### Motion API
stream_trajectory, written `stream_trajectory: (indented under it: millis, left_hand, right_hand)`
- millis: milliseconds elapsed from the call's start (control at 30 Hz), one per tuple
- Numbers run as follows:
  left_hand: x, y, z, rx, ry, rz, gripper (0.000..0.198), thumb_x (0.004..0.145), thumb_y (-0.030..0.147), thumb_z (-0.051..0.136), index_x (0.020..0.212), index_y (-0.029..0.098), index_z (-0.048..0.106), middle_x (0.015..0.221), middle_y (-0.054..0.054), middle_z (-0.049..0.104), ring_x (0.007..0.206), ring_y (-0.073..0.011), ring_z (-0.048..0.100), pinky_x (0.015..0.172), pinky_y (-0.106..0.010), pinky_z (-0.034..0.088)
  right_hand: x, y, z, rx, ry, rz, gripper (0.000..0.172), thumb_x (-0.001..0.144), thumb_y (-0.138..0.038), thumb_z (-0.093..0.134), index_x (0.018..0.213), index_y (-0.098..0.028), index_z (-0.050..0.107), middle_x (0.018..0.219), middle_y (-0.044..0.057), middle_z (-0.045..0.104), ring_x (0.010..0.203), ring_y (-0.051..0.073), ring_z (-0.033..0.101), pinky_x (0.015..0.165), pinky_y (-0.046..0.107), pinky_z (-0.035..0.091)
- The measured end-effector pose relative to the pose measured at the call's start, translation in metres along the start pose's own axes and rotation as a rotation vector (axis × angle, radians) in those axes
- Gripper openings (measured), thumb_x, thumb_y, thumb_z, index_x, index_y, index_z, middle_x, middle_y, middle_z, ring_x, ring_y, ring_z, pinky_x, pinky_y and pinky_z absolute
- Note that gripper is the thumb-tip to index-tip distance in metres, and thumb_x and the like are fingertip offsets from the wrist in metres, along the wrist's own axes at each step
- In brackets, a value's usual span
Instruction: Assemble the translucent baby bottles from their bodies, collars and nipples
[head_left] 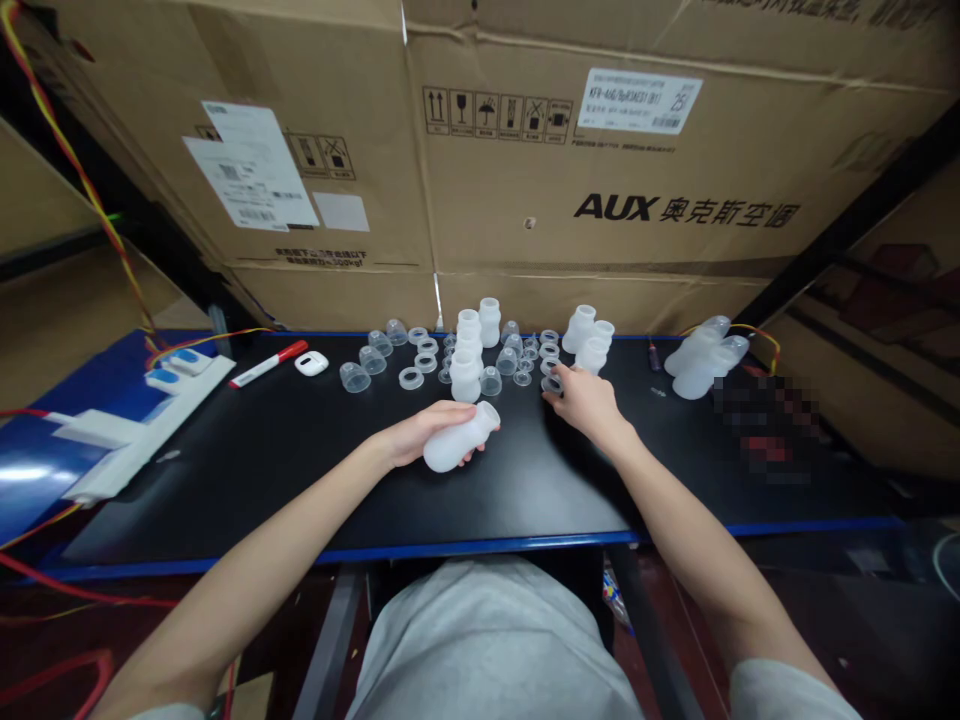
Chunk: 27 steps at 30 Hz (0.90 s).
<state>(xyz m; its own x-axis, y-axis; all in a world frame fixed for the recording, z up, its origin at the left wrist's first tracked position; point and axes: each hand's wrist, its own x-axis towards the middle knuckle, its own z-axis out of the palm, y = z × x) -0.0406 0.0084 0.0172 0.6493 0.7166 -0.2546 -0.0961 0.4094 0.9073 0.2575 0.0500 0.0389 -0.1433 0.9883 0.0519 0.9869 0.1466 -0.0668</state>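
My left hand is wrapped round a frosted white baby bottle, tilted with its open neck up to the right. My right hand reaches to the nearest translucent screw ring in a short row, thumb and fingertips closed at its edge. Just beyond that hand stand several open white bottles. Another line of open bottles stands beyond my left hand. Between the two groups lie clear domed caps and small clear teats.
More domed caps and rings lie in rows on the left. Capped bottles lie at the right, near a dark screwdriver. A red-and-white marker, a white case and a power strip are leftward. A large carton backs the table.
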Motion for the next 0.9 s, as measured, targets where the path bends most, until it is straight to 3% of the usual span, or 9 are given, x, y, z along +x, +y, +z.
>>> stream_trajectory:
  millis: [167,267,367,467,533,600,733,900]
  left_hand:
    - [-0.001,0.001,0.002,0.011,0.001,0.031,0.065,0.082,0.061,0.092,0.12,0.009,0.08,0.098,-0.016,0.08,0.078,-0.0224,0.076,0.073,-0.031,0.063]
    - [0.0,0.0,0.003,0.044,-0.006,0.113,0.067,0.081,0.06,0.095,0.123,0.01,0.078,0.104,-0.016,0.079,0.085,-0.0243,0.077,0.079,-0.032,0.062]
    - [0.002,-0.004,0.003,0.053,0.008,0.197,0.085,0.078,0.063,0.097,0.144,0.016,0.069,0.113,-0.015,0.079,0.09,-0.0261,0.079,0.084,-0.035,0.062]
    - [0.004,-0.009,0.0,0.063,0.006,0.26,0.098,0.074,0.061,0.101,0.154,0.021,0.061,0.121,-0.015,0.079,0.101,-0.0286,0.08,0.089,-0.034,0.06]
    - [0.006,-0.012,-0.002,0.076,-0.02,0.285,0.1,0.072,0.056,0.104,0.155,0.022,0.06,0.125,-0.017,0.08,0.112,-0.0315,0.079,0.093,-0.034,0.059]
    - [0.008,-0.015,-0.002,0.086,-0.038,0.292,0.099,0.072,0.053,0.104,0.156,0.023,0.06,0.129,-0.018,0.079,0.119,-0.0334,0.077,0.097,-0.036,0.058]
    - [0.01,-0.018,0.0,0.119,-0.018,0.315,0.088,0.082,0.053,0.098,0.156,0.026,0.06,0.143,-0.019,0.073,0.133,-0.0338,0.072,0.106,-0.039,0.056]
    - [0.011,-0.023,0.003,0.205,-0.015,0.273,0.085,0.086,0.042,0.097,0.16,0.031,0.058,0.159,-0.019,0.061,0.139,-0.0336,0.065,0.114,-0.05,0.056]
  right_hand:
    - [0.001,-0.001,0.004,-0.014,-0.001,0.032,0.045,0.105,-0.041,0.069,0.145,-0.02,0.066,0.13,0.019,0.076,0.107,0.036,0.078,0.085,0.041,0.061]
    - [-0.003,-0.005,0.003,0.083,0.098,-0.032,0.043,0.105,-0.034,0.069,0.145,-0.017,0.066,0.138,0.022,0.07,0.105,0.033,0.077,0.084,0.04,0.062]
    - [-0.014,-0.015,-0.001,0.43,0.219,-0.361,0.03,0.112,-0.035,0.059,0.134,-0.02,0.072,0.133,0.017,0.069,0.096,0.025,0.074,0.086,0.04,0.063]
    - [-0.031,-0.03,-0.003,0.819,0.117,-0.757,0.034,0.112,-0.05,0.062,0.133,-0.025,0.073,0.125,0.01,0.066,0.087,0.018,0.069,0.08,0.035,0.065]
    - [-0.038,-0.039,-0.001,0.94,0.047,-0.849,0.044,0.104,-0.054,0.075,0.138,-0.027,0.071,0.132,0.01,0.061,0.085,0.015,0.066,0.074,0.031,0.064]
    - [-0.04,-0.044,0.003,0.977,0.057,-0.844,0.046,0.1,-0.051,0.082,0.136,-0.026,0.071,0.134,0.01,0.059,0.09,0.016,0.067,0.074,0.031,0.064]
    - [-0.034,-0.036,-0.002,0.975,0.118,-0.847,0.036,0.097,-0.04,0.085,0.126,-0.024,0.071,0.126,0.01,0.067,0.11,0.024,0.069,0.095,0.041,0.065]
    - [-0.026,-0.003,-0.024,0.849,0.026,-0.705,0.071,0.088,-0.031,0.088,0.151,-0.025,0.055,0.125,0.009,0.069,0.104,0.024,0.07,0.093,0.041,0.065]
